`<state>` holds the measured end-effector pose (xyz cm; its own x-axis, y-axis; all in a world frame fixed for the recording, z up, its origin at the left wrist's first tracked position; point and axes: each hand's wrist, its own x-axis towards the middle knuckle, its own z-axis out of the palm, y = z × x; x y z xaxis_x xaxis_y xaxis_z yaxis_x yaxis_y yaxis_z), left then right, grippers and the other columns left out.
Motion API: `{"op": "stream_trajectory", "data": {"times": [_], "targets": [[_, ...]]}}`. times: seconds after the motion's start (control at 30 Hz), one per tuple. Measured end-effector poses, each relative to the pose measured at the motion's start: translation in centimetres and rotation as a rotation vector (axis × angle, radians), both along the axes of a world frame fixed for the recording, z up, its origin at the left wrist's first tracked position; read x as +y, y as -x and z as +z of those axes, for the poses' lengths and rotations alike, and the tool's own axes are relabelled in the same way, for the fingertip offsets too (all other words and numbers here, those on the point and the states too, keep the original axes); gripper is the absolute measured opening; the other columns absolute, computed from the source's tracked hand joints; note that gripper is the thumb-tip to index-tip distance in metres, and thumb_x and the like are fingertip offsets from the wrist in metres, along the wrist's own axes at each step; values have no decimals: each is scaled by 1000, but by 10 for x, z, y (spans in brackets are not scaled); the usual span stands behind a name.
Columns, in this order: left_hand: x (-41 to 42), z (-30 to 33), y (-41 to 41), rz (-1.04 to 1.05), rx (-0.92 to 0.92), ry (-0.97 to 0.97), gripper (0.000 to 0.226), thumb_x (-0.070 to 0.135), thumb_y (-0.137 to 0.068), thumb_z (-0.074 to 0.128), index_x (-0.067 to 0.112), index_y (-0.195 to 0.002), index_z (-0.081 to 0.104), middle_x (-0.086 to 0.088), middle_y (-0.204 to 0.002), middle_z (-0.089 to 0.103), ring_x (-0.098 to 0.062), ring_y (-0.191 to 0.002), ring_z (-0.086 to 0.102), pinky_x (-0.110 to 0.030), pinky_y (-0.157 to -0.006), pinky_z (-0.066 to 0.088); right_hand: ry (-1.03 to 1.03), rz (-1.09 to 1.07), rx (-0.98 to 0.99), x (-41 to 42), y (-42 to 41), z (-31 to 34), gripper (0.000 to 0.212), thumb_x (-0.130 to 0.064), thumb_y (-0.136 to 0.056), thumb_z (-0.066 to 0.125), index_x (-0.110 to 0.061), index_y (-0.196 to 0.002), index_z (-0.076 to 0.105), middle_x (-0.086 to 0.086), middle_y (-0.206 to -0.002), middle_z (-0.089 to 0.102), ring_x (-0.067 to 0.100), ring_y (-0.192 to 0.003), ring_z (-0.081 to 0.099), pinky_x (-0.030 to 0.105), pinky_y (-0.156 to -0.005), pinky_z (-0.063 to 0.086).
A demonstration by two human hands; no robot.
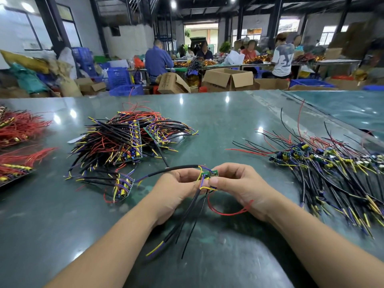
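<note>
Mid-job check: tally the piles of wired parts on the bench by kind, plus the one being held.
red-wire bundles, left: 2
joined-board stacks, centre: 3
loose heap of single boards, right: 1
held board: 1
Total: 7

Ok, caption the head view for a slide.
Left hand and right hand pinch a green circuit board over the table.

The left hand and the right hand met just below the middle of the green table. They pinched a small circuit board between their fingertips, the left at its 9 o'clock side and the right at its 3 o'clock side. A red wire looped from the board toward 5 o'clock, and black cables hung toward 7 o'clock. A heap of wired boards lay at 10 o'clock. A looser spread of boards lay at 3 o'clock, and red wire bundles at 9 o'clock.
</note>
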<state>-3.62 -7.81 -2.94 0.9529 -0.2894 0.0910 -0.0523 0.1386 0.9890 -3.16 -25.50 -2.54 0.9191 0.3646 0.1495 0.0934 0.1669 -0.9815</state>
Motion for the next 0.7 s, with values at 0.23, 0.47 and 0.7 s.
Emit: {"op": "stream_trajectory", "data": {"times": [0.23,0.47,0.7], "targets": [[1,3,7,-60,-85,0,21,13,-66,80,14,-86,78,-4,-88,74,-13,-81,69,-19,-73,53,28,25,5,-6,-1,-1,25,-15,-61,75,-2,-82,70,13,-80,72,18,-73,66,24,-76,53],[5,4,8,-124,-18,23,17,9,-71,73,15,-87,77,-2,-87,74,-12,-80,70,-18,-71,52,31,74,-1,-8,-1,-1,14,-17,-60,77,-12,-73,76,10,-76,73,16,-70,67,22,-73,53],[8,4,6,-151,10,-3,20,10,-73,70,20,-88,78,-1,-90,75,-12,-83,70,-21,-78,55,32,82,-2,-6,-2,-2,17,-19,-58,79,-12,-73,76,11,-77,73,17,-71,67,24,-75,54]]}}
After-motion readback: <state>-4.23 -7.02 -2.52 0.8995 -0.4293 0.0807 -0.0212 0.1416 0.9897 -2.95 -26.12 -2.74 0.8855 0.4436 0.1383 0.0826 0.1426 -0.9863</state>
